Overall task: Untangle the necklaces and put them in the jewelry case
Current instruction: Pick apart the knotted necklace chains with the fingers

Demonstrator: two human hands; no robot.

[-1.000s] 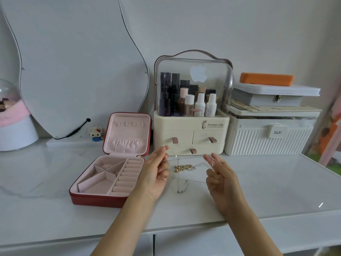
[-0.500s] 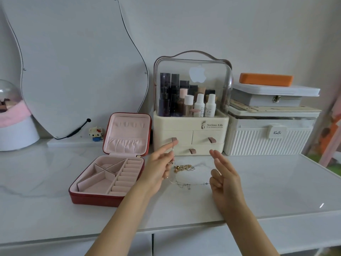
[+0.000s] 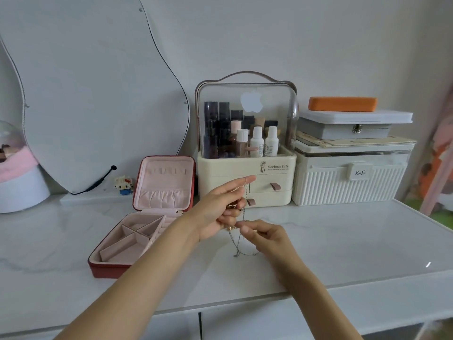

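Gold and silver necklaces (image 3: 239, 238), off the desk (image 3: 343, 241) a second ago, now hang between both hands. Left hand (image 3: 221, 209) pinches chains high; right hand (image 3: 263, 235) pinches approx. at knot, grip unclear. Untangling started. Case (image 3: 137, 231) open at 9 o'clock, nothing in it yet.

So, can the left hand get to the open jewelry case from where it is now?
Probably yes. The jewelry case lies open beside the left hand, lid up, and nothing stands between them. But the left hand grips the necklaces, which the right hand also pinches, so they appear not yet untangled.
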